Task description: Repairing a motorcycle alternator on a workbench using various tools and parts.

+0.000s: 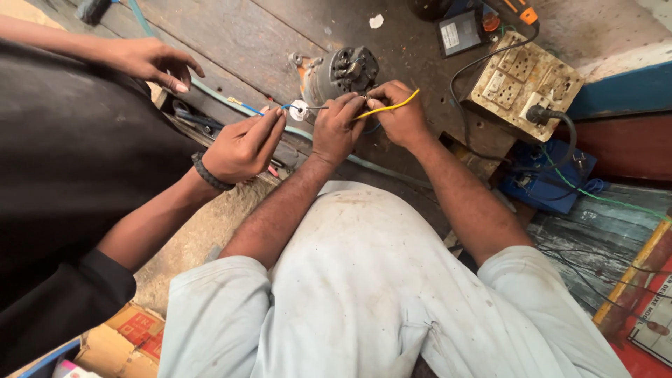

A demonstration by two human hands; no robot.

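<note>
My left hand [337, 128] and my right hand [400, 115] meet just below a small grey electric motor [341, 71] on a wooden bench [231, 42]. Both pinch a yellow wire [392, 107] where it joins thin bare strands leading to the motor. A co-worker's hand [245, 145] with a dark wristband holds a blue wire [255, 110] and a small white ring-shaped part [299, 109] right beside my left hand. The co-worker's other hand [150, 61] rests on the bench edge at the upper left.
A worn multi-socket extension board [525, 80] with a black plug lies at the right, next to a blue box [546, 178] with cables. A black meter-like device [458, 31] sits behind the motor. Cardboard boxes [129, 343] lie at the lower left.
</note>
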